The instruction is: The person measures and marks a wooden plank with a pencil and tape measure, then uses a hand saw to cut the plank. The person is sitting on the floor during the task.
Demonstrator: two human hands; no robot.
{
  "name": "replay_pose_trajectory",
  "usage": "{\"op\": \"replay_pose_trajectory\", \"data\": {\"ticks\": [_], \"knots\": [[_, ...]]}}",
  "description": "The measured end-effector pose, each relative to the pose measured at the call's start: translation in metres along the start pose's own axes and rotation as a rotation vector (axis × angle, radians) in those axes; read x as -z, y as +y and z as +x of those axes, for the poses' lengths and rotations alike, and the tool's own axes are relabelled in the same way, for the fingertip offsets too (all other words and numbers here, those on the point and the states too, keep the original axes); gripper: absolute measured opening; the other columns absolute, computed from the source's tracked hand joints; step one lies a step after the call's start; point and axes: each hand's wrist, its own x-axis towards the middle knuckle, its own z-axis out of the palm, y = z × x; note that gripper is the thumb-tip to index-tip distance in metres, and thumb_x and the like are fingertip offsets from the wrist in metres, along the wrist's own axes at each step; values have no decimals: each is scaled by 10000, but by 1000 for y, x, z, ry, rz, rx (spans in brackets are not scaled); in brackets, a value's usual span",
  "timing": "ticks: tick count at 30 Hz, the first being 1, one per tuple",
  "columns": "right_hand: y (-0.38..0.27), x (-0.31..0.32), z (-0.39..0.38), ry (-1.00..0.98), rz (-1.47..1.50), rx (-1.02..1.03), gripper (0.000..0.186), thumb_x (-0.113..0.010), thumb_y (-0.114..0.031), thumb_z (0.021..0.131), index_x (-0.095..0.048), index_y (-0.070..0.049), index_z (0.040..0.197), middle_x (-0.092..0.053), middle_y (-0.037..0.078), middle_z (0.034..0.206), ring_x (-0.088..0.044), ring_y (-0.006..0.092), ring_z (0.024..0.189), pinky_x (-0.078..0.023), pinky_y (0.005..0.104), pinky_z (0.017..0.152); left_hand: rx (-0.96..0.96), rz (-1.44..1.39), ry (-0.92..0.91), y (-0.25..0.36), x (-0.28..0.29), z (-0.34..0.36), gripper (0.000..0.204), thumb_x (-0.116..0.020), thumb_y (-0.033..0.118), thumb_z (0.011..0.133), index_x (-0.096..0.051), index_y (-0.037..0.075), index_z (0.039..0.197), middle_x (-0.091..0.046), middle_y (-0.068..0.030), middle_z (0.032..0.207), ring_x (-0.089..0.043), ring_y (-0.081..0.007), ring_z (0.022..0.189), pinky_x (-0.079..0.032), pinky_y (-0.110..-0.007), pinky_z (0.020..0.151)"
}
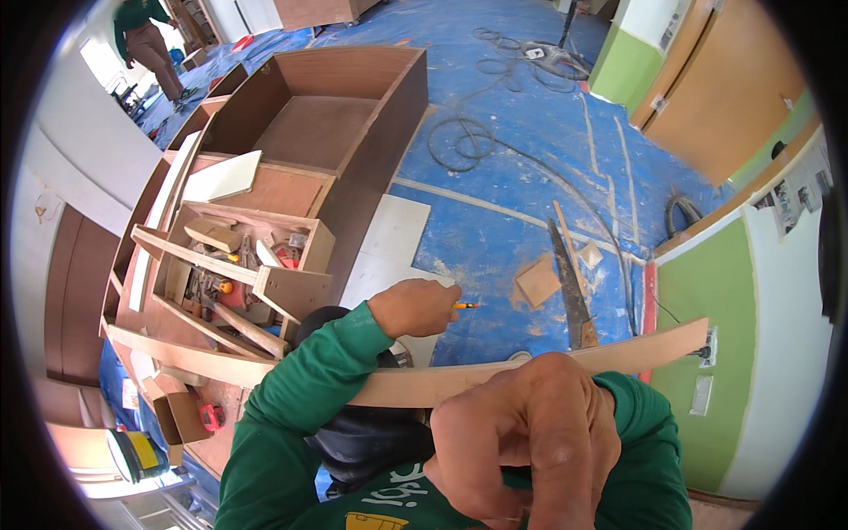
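My left hand (415, 307) is closed around an orange pencil (465, 306) whose tip points right, just above a long thin wooden strip (654, 346). The strip runs from my left forearm across to the green wall on the right. Very close to the camera, my right hand (530, 437) has its fingers curled on the strip's near part. Both my sleeves are green. The stretch of strip behind my right hand is hidden.
A large brown cabinet carcass (353, 124) lies on the blue floor sheet at the left. Beside it is a wooden tray of tools (238, 265). A hand saw (570, 283), a small square offcut (537, 281), white boards (393, 234) and cables (459, 141) lie on the floor. Another person (146, 44) stands far left.
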Motion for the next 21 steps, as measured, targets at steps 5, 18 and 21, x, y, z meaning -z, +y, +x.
{"op": "replay_pose_trajectory", "data": {"ticks": [5, 18, 21], "knots": [[14, -9, -4, 5, 30, 121, 189, -872, -157, 928, -812, 19, 896, -618, 99, 956, -526, 151, 728, -399, 258, 616, -26, 14, 27, 4, 3, -2, 355, -603, 290, 1080, -606, 10, 1298, -755, -271, 950, -735, -468, 943, -552, -562, 843], [8, 46, -23, 310, -413, -254, 340, -734, -307, 1053, -615, -109, 804, -519, 5, 928, -518, 159, 813, -413, 312, 738, -351, -466, 95, -11, -2, -31, 338, -719, 268, 994, -662, -2, 1188, -742, -178, 943, -717, -317, 850, -563, -400, 788], [19, 67, -35, 483, -334, -408, 360, -746, -287, 1040, -585, -73, 799, -505, 13, 908, -533, 168, 758, -452, 315, 701, -313, -398, 104, -11, -7, -33, 343, -705, 270, 1002, -657, -9, 1198, -743, -192, 939, -721, -357, 875, -563, -439, 801]]}}
